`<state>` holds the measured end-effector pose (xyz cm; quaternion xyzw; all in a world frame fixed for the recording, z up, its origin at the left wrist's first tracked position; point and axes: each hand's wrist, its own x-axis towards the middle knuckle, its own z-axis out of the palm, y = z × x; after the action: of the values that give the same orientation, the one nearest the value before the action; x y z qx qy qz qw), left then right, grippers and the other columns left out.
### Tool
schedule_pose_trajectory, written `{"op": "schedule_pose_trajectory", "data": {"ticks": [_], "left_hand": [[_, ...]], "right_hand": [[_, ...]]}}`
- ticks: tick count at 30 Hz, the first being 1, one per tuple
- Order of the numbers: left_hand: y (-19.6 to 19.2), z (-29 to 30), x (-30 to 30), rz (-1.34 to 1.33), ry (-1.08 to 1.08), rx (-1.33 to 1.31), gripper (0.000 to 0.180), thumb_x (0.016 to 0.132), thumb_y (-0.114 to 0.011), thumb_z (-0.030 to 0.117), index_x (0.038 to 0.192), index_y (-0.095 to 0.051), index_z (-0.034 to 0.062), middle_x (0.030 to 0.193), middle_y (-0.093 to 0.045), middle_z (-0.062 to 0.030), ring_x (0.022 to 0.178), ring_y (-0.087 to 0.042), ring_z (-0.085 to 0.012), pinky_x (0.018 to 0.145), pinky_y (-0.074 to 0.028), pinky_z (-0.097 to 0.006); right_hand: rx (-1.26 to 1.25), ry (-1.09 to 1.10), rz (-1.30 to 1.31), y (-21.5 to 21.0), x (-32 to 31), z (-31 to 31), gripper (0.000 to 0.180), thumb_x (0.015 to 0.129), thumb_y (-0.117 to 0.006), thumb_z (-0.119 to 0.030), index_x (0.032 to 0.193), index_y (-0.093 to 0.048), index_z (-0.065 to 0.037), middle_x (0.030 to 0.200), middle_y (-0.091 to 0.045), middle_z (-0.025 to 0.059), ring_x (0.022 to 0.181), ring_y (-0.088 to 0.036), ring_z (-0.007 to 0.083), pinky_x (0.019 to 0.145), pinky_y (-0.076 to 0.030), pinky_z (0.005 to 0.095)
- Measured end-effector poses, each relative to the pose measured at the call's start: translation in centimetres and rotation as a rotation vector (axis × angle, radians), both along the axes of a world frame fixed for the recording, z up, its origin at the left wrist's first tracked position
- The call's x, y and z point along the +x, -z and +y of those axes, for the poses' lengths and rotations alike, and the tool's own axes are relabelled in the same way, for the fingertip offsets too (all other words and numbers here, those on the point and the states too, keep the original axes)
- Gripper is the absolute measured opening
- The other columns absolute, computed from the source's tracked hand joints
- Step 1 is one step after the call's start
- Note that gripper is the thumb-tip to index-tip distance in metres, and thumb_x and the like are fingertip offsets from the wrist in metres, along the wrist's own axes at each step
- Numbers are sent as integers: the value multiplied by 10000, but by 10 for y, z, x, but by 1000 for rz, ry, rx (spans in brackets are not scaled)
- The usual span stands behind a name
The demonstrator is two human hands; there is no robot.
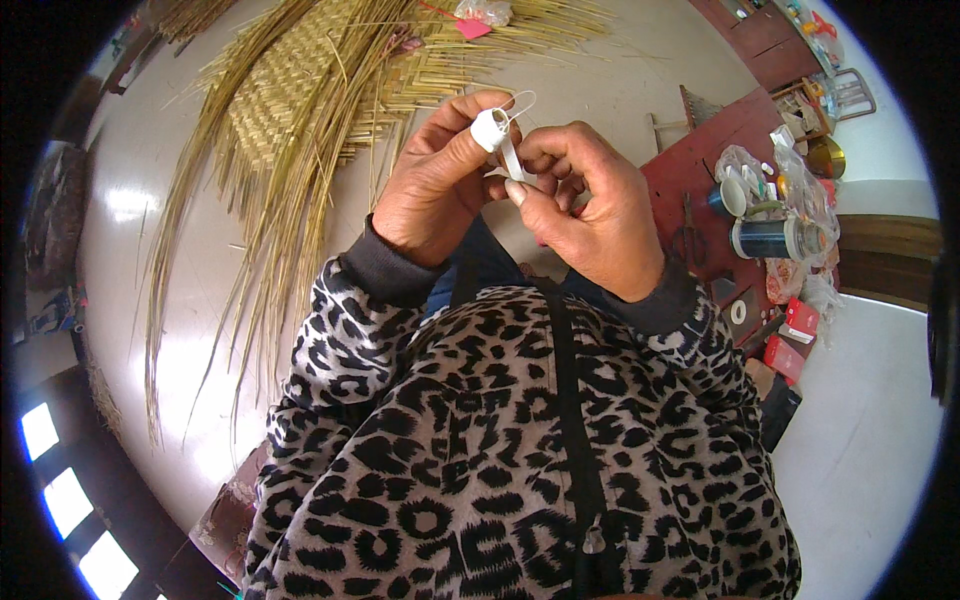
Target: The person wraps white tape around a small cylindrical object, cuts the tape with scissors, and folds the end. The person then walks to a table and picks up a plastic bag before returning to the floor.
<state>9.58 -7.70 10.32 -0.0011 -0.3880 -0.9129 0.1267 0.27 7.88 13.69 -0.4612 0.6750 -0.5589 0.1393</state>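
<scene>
Head view: two hands meet above a leopard-print jacket (520,440), over a pale floor (190,300).
Left hand (440,185): one, fingers curled, index fingertip capped by white tape (491,128).
Right hand (590,205): one, thumb and forefinger pinched on the loose tape strip (513,158) that hangs from the wrapped fingertip.
Tape position: between both hands, on the left index finger, its tail caught in the right fingers; a thin loop (522,100) arcs just above.
Side table (700,170): one red table at right, carrying one dark jar (765,238) and one cup (733,196) among clutter too small to count.
Beyond: one partly woven straw mat (300,100) spread on the floor, loose stalks fanning outward.
</scene>
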Motion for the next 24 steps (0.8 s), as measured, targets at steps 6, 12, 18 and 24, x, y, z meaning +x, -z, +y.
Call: {"op": "schedule_pose_trajectory", "data": {"ticks": [6, 12, 18, 24], "left_hand": [[6, -3, 3, 6, 8, 5, 438, 933, -658, 257, 1312, -546, 69, 1085, -627, -18, 970, -591, -138, 739, -472, -261], [14, -4, 7, -43, -26, -27, 380, 932, -662, 239, 1266, -572, 81, 1068, -633, -22, 956, -590, -134, 733, -467, -266], [13, -1, 7, -119, -90, -22, 279, 924, -679, 199, 1165, -605, 81, 1000, -646, -7, 879, -609, -122, 712, -478, -255], [11, 10, 4, -176, -273, -163, 202, 908, -701, 146, 1066, -613, 56, 933, -646, -2, 783, -599, -89, 664, -460, -217]], "right_hand": [[-13, -22, -149, 9, 0, -4, 168, 817, -674, 6, 965, -613, -44, 853, -586, 16, 698, -570, 73, 597, -464, 214], [-20, -136, -502, 9, -1, 3, 95, 858, -641, -11, 943, -603, -30, 835, -595, -9, 717, -566, 57, 620, -460, 197], [22, -212, -704, 2, -2, 4, 89, 881, -611, -56, 956, -591, -11, 822, -604, 26, 669, -546, 65, 597, -447, 203], [7, -178, -851, -5, 3, 4, 110, 898, -598, -86, 977, -592, -10, 812, -618, 44, 649, -544, 75, 581, -451, 210]]}}
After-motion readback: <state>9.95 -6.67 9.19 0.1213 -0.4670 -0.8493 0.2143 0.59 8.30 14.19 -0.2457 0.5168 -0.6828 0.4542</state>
